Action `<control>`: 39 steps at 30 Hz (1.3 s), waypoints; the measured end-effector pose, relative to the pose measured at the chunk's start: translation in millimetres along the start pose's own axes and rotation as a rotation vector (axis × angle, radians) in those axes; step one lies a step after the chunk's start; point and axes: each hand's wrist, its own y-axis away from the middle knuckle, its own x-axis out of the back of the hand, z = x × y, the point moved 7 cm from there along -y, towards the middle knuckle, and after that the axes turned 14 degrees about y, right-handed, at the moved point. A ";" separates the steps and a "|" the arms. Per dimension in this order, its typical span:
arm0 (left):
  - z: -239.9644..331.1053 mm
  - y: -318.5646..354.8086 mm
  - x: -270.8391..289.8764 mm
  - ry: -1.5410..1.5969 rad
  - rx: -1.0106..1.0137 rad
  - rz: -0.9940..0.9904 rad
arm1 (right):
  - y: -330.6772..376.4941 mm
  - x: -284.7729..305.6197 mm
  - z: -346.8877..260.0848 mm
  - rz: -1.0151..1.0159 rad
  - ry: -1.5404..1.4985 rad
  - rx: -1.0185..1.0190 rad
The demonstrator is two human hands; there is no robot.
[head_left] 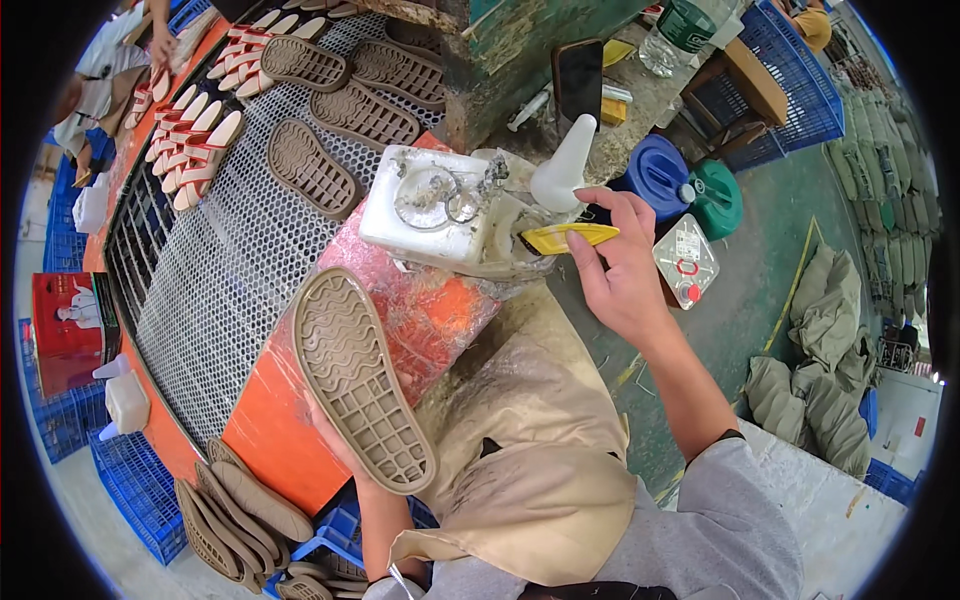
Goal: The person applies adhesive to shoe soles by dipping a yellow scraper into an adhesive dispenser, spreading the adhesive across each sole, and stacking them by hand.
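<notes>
Right hand [625, 270]: fingers pinched on yellow tool [572, 238] | jug [415, 215]: just left of it, by tool's tip | left hand [338, 445]: behind sole [365, 385], clasp hidden, cannot tell | judgement: best to steady sole, keep tool lightly angled

Workshop in even light, with a green floor [745, 275].
Right of the right grip [620, 255], a yellow line [789, 284] crosses the floor; past it slump grey-green sacks [832, 300], with a tall stack of bundles [882, 165] farther off. Ahead and right stands a blue crate [822, 92]; ahead and left rises a worn green post [530, 50]. Nearer than the right grip, also to its right, is a white counter [800, 490]. Left of the left grip [338, 448] spreads an orange bench [275, 430] topped with grey mesh [200, 300]; beyond, more blue crates [135, 500] stand on pale ground [75, 488].
</notes>
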 end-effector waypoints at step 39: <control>-18.1 40.7 -44.6 -0.012 0.120 -0.248 | 103.8 33.8 -162.9 -0.516 -0.670 0.255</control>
